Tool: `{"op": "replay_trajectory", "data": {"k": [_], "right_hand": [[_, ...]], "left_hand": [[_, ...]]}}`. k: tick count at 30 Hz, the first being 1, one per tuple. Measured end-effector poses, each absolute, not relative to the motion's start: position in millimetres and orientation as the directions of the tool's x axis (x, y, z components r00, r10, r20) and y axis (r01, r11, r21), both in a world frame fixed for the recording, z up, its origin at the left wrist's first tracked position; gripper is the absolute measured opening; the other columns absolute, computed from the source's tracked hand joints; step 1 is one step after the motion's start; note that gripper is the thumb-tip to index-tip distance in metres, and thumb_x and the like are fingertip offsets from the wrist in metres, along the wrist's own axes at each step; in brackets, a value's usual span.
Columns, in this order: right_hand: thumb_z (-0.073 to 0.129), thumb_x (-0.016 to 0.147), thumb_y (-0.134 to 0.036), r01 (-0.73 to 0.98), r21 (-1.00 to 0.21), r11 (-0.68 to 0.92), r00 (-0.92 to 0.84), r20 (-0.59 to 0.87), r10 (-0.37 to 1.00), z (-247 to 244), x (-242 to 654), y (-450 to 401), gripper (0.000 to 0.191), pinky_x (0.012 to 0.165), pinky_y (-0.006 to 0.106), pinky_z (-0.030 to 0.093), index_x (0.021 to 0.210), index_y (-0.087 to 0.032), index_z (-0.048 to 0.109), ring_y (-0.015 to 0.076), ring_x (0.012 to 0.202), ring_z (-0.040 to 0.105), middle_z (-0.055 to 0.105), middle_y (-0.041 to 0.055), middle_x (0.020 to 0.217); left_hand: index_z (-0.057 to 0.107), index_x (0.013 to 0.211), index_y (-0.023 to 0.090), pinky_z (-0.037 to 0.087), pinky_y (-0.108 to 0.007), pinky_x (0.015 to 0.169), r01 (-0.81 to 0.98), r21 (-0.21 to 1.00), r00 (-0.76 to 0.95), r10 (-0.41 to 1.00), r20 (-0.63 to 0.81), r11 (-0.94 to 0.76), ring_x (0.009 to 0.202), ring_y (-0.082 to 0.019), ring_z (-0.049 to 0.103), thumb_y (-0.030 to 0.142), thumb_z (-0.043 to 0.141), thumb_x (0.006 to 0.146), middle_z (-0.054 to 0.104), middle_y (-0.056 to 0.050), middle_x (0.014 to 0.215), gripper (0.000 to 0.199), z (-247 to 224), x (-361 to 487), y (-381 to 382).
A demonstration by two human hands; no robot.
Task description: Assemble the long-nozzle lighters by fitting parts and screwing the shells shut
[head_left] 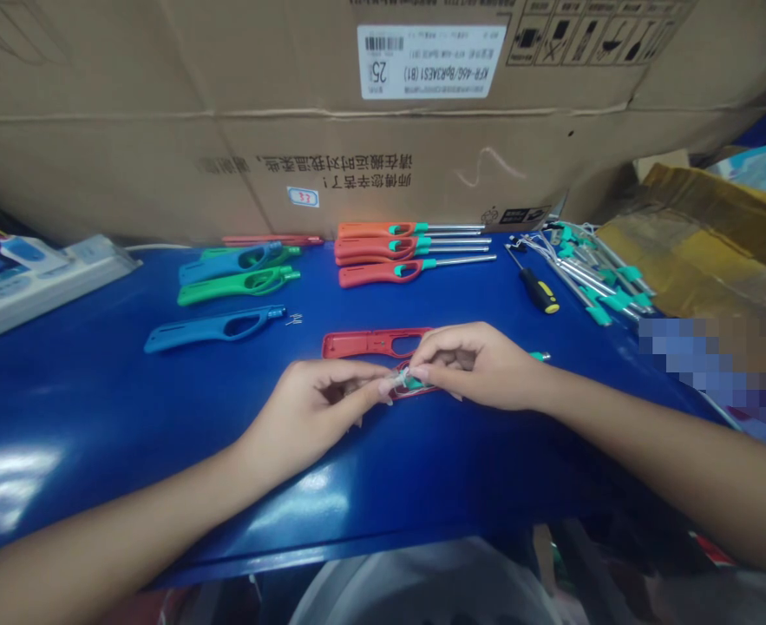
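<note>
My left hand pinches a small whitish, translucent part between thumb and fingers. My right hand comes in from the other side, its fingertips pinched at the same small part. Beneath both hands lies a red lighter casing half with a bit of green inside, mostly covered by my fingers. The metal tip of a lighter tube shows past my right hand. Just behind the hands rests another red casing half, open side up. What each fingertip presses on exactly is too small to tell.
Orange-red lighters with metal tubes line the back. Blue and green casings lie left, near tiny pins. At right are a screwdriver and piled tube assemblies. A cardboard box walls the back; a power strip stands left.
</note>
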State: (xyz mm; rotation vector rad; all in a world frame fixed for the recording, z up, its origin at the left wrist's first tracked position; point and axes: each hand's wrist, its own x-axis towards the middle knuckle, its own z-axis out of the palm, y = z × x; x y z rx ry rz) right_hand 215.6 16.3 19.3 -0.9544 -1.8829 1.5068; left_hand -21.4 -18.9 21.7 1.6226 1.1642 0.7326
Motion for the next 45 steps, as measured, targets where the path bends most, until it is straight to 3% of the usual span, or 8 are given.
{"op": "replay_trajectory", "data": {"k": [12,24,35,45], "right_hand": [[0.069,0.089,-0.031,0.229,-0.960,0.161,-0.540,0.013,0.842,18.4,209.2,9.3,0.020,0.044,0.019,0.041,0.085,-0.012,0.073,0.0065,0.050,0.054,0.070,0.0041,0.074],[0.073,0.085,-0.042,0.181,-0.983,0.011,-0.554,-0.093,0.827,17.1,213.1,15.1,0.029,0.047,0.021,0.043,0.090,-0.013,0.073,0.0085,0.054,0.054,0.067,0.0024,0.072],[0.072,0.085,-0.039,0.204,-0.974,0.095,-0.561,-0.036,0.827,17.0,214.1,16.9,0.024,0.062,0.025,0.046,0.087,-0.015,0.070,0.0113,0.068,0.057,0.066,0.0034,0.080],[0.068,0.087,-0.032,0.222,-0.964,0.149,-0.521,0.012,0.853,21.3,208.3,9.9,0.019,0.051,0.021,0.038,0.082,-0.014,0.069,0.0072,0.055,0.050,0.064,0.0012,0.071]], "left_hand": [[0.083,0.096,0.019,0.047,-0.013,0.051,0.290,0.956,0.338,0.939,-0.060,-0.043,0.053,-0.006,0.057,0.032,0.071,0.089,0.080,-0.002,0.078,0.018,19.1,-17.1,-19.3],[0.082,0.099,0.019,0.048,-0.014,0.050,0.311,0.950,0.348,0.933,-0.089,-0.026,0.053,-0.007,0.059,0.035,0.073,0.088,0.079,-0.003,0.075,0.021,21.9,-19.2,-18.4],[0.082,0.097,0.017,0.047,-0.015,0.047,0.290,0.957,0.348,0.934,-0.086,-0.020,0.052,-0.008,0.057,0.033,0.070,0.090,0.079,-0.004,0.077,0.022,23.4,-17.2,-18.6],[0.083,0.096,0.017,0.047,-0.016,0.048,0.289,0.957,0.335,0.940,-0.064,-0.038,0.051,-0.008,0.056,0.031,0.070,0.089,0.079,-0.004,0.077,0.020,22.0,-15.5,-19.7]]}}
